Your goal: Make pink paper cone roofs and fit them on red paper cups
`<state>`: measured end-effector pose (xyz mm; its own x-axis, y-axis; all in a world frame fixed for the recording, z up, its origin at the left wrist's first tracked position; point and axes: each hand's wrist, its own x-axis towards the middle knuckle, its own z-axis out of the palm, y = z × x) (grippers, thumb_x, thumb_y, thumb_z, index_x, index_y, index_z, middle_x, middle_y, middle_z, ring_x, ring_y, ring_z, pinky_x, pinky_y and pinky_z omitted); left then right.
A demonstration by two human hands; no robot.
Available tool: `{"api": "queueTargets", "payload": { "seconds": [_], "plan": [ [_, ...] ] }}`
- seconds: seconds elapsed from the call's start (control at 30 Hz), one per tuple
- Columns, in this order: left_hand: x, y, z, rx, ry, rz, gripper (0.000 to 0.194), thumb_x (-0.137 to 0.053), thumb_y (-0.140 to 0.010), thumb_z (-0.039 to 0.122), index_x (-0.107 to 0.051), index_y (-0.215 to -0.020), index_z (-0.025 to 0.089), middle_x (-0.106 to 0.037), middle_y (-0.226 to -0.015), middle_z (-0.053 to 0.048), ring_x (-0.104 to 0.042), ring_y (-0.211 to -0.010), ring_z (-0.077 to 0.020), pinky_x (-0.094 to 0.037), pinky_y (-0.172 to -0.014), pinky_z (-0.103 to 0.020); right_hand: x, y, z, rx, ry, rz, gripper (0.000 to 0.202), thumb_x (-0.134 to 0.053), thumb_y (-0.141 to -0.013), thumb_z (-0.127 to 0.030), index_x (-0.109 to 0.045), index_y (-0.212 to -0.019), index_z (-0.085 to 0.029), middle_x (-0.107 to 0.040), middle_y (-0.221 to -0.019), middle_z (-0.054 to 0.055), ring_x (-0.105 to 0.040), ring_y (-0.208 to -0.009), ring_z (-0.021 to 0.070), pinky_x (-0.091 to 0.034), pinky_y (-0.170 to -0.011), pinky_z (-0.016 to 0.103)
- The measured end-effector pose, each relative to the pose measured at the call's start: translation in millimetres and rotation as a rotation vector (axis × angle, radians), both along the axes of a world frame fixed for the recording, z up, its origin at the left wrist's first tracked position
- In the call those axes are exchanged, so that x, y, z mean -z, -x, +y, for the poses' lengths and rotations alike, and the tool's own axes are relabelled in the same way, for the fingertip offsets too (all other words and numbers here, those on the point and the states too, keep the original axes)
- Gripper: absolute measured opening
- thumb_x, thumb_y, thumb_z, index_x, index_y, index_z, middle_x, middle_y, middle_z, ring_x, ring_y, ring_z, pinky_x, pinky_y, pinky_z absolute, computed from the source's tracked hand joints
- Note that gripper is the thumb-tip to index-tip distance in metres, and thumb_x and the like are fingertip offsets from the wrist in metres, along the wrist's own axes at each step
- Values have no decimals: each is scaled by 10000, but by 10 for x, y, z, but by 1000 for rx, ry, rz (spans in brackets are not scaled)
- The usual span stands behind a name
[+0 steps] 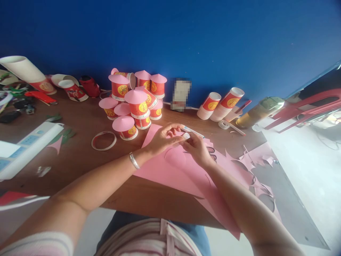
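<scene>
The grip of the right hand (199, 149) looks pinched on a small white bit (186, 136), over the pink paper (156, 166) and just beside the thumb of the left hand (165, 138), whose own hold I cannot tell.

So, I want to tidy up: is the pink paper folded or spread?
Spread: the pink paper lies broad across the desk, and its near corner pokes past the edge.
</scene>
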<state>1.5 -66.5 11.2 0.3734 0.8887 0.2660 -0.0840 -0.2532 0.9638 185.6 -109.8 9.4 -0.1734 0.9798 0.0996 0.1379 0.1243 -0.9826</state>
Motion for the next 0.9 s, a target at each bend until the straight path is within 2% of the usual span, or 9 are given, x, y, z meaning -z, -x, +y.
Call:
{"api": "queueTargets", "payload": {
  "seconds": [0.1,0.2,0.27,0.43,0.53,0.63,0.73,0.8,0.9],
  "plan": [
    [26,-6,2,29,82,-63,442,-836,-761,447,-703,-1101,198,-683,-1140,-81,-631,-915,-156,-538,-825,-304,-19,-6,-15,1,82,238,332,-753,-860,-499,-598,-971,-226,-589,-699,-45,-395,-525,78,-280,-472,223],
    [56,-28,-24,124,128,-98,394,-840,-775,415,-690,-1051,177,-711,-1103,-88,-672,-944,-181,-554,-871,-348,-21,-14,-2,7,100,353,356,-788,-832,-486,-602,-986,-224,-595,-681,-50,-377,-481,65,-250,-445,220],
    [70,-41,-51,129,122,-133,352,-820,-804,415,-686,-1014,167,-726,-993,-72,-687,-897,-176,-567,-841,-345,-2,-24,15,6,93,350,370,-805,-818,-482,-628,-1006,-217,-610,-690,-42,-392,-472,63,-254,-433,221],
    [23,-6,-82,-13,-8,-58,311,-785,-834,418,-697,-971,154,-729,-877,-55,-654,-783,-142,-552,-727,-278,52,-90,58,67,30,315,392,-803,-834,-463,-672,-1110,-217,-663,-764,-13,-400,-461,49,-236,-412,215],
    [-29,31,-86,-46,-58,11,271,-755,-854,395,-704,-950,147,-718,-816,-45,-625,-719,-130,-529,-676,-260,48,-129,60,66,51,259,326,-756,-875,-502,-689,-943,-190,-660,-726,0,-436,-468,57,-266,-409,217],
    [-60,55,-97,-66,-130,86,212,-731,-862,357,-699,-898,151,-707,-784,-31,-599,-682,-121,-509,-651,-249,29,-148,41,46,86,191,425,-699,-901,-581,-633,-771,-181,-615,-607,-9,-429,-421,65,-275,-391,227],
    [-69,67,-108,-81,-205,162,179,-720,-863,332,-698,-883,155,-730,-832,-38,-607,-703,-123,-510,-658,-242,26,-153,26,-1,104,121,529,-577,-951,-658,-614,-720,-183,-545,-510,-25,-380,-372,69,-250,-373,240],
    [-69,70,-110,-99,-245,196,177,-723,-862,332,-704,-893,158,-741,-855,-44,-611,-711,-124,-518,-663,-241,37,-148,30,-13,109,108,542,-538,-966,-668,-639,-749,-181,-513,-510,-35,-369,-383,71,-244,-379,242],
    [-67,71,-105,-109,-283,191,181,-720,-870,337,-708,-906,160,-748,-854,-42,-619,-708,-120,-529,-676,-241,55,-137,53,24,97,211,426,-659,-915,-621,-685,-966,-199,-590,-672,-28,-384,-435,63,-243,-396,230]
  ]
}}
